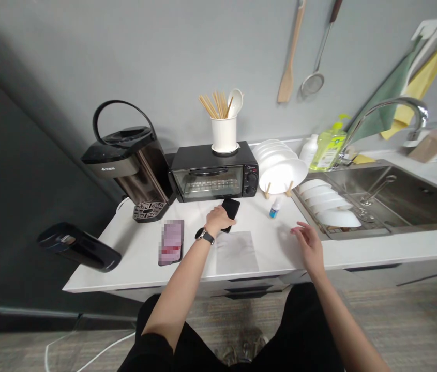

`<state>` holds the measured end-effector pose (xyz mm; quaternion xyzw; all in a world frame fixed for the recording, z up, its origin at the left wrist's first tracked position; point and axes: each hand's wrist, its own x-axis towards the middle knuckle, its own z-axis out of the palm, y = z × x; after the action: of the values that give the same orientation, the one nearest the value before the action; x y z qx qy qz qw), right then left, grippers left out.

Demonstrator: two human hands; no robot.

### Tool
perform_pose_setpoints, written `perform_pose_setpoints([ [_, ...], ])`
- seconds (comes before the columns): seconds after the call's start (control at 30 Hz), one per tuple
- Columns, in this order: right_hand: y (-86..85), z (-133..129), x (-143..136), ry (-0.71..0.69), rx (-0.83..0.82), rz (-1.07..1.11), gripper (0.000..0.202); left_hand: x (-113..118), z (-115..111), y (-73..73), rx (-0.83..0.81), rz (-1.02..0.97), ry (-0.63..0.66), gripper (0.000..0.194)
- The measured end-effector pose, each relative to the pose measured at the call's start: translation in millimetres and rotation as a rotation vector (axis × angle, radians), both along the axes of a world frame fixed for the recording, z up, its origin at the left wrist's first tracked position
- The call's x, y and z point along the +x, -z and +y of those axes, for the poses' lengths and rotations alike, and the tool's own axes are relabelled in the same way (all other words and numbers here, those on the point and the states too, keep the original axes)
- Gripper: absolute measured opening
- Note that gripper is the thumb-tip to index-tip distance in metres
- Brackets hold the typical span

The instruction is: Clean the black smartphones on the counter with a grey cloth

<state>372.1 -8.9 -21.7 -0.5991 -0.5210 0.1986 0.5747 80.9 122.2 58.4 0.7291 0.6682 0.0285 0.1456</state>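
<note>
Two hands, one black flat item [232, 207].
Left hand [217, 220] grasps item in front of oven [213, 160]; right hand [309, 245] released, front-right of oven.

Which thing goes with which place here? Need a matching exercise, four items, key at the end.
Column 1
1. Left hand
2. Chopsticks
3. Wooden spatula
4. Small bottle

Column 2
A. Hanging against the wall
B. Standing on the counter, in front of the plates
C. In the white holder on top of the oven
D. On the black flat object in front of the oven

Pairs: 1-D, 2-C, 3-A, 4-B
</note>
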Motion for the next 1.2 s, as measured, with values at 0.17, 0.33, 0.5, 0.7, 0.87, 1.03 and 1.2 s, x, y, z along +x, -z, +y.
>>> perform_pose_setpoints([
  [0.17, -17.9, -17, -16, -0.056, -0.045, -0.059, 0.039, -43, -20, -25.7, -0.005, -0.064, 0.156, 0.063],
  [0.33, -39.2, -28, -51, -0.243, -0.113, 0.051, 0.046, -50, -98, -41.3, 0.151, -0.193, 0.414, 0.080],
  [0.5, -56.5, -37, -100, -0.478, -0.255, 0.355, 0.060, -31, -173, -39.1, 0.273, -0.098, 0.557, 0.081],
  [0.7, -65.8, -58, -117, -0.564, -0.429, 0.774, 0.054, -34, -195, -28.9, 0.306, -0.043, 0.604, 0.086],
  [0.87, -67.3, -65, -114, -0.580, -0.496, 0.909, 0.047, -42, -198, -24.7, 0.300, -0.013, 0.638, 0.086],
  [1.03, -41.4, -76, -127, -0.545, -0.532, 0.978, 0.043, -37, -202, -28.9, 0.319, -0.070, 0.689, 0.086],
  [1.2, -34.9, -86, -129, -0.486, -0.425, 0.996, 0.054, -35, -203, -34.8, 0.340, -0.124, 0.616, 0.099],
])
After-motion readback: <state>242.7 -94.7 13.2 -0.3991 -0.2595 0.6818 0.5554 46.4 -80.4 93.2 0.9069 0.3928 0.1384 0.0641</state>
